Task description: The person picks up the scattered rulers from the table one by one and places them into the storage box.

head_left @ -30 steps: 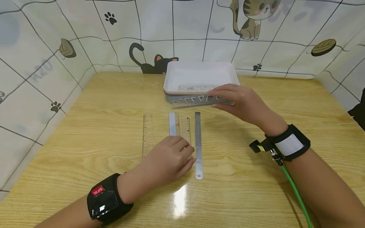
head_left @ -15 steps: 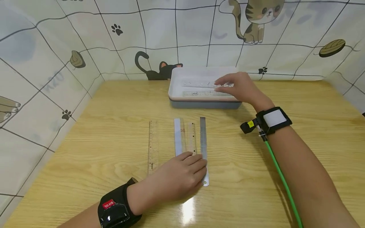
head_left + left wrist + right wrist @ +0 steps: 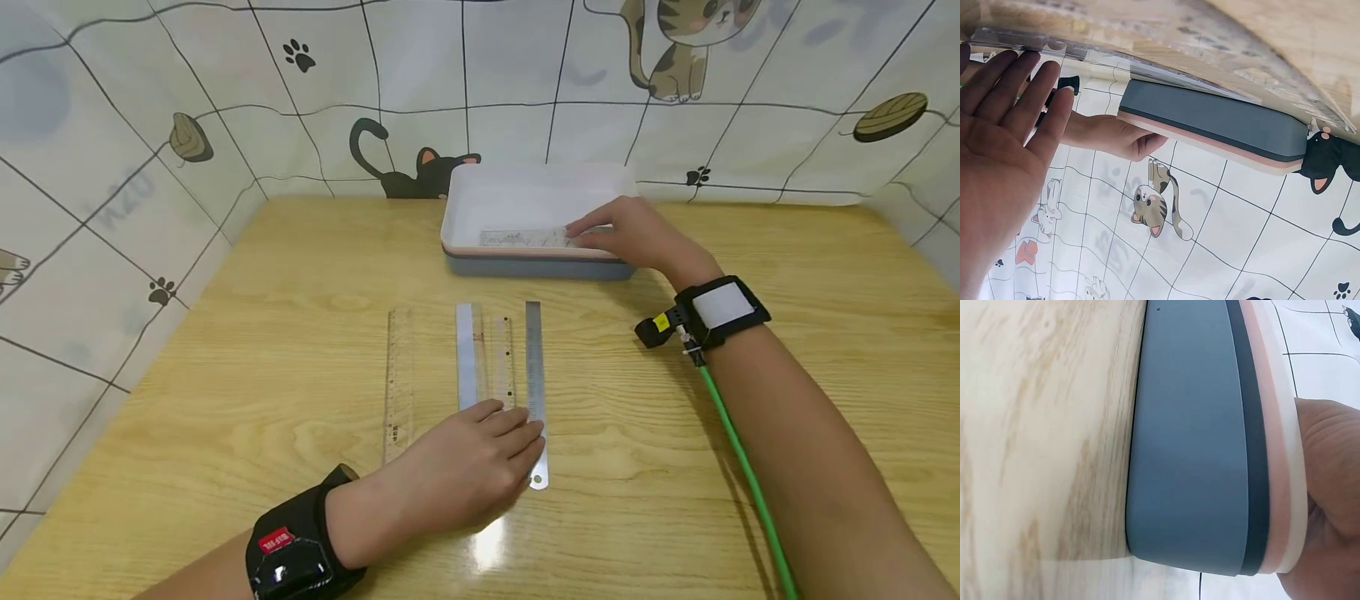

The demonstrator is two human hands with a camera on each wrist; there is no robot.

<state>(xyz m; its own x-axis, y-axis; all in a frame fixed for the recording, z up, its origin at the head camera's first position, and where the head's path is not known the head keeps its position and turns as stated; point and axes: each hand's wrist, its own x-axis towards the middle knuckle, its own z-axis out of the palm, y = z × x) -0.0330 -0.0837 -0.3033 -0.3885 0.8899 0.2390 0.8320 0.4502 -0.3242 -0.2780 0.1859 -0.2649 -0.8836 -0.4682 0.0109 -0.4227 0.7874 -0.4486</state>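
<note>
My right hand reaches into the white tray. Its thumb and fingers pinch the right part of a clear ruler, laid along the tray's near side, where another clear ruler is overlapped. My left hand rests over the lower ends of a row of rulers, fingers extended in the left wrist view. Under and beside it lie a pale strip-like ruler, a narrow clear ruler and a steel ruler with a hole at its near end. Left of these lies a wider clear ruler.
The white tray tops a stack of nested trays, with a pink rim, a dark one and a grey tray at the bottom. Behind the wooden table stands a wall covering printed with cats. A green cable runs along my right forearm.
My right hand has carried the clear ruler with triangular cut-outs from before the tray down into it. My left hand has shifted right, its fingers now reaching over the steel ruler.
</note>
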